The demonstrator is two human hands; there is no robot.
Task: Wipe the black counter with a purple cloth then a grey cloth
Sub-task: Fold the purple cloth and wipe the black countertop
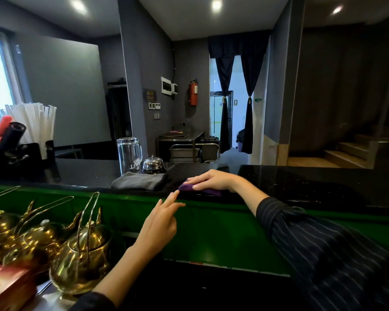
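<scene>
The purple cloth [187,187] lies on the black counter [301,180] near its front edge, mostly covered by my right hand [211,181], which presses flat on it with fingers pointing left. A folded grey cloth [138,181] rests on the counter just left of it, not touched. My left hand [161,221] hovers below the counter edge in front of the green panel, fingers spread and empty, its fingertips close to the purple cloth's left corner.
An upturned clear jug [129,154] and a chrome service bell [152,163] stand behind the grey cloth. A black holder with white straws [33,124] sits at the far left. Brass teapots [81,250] crowd the lower shelf at left.
</scene>
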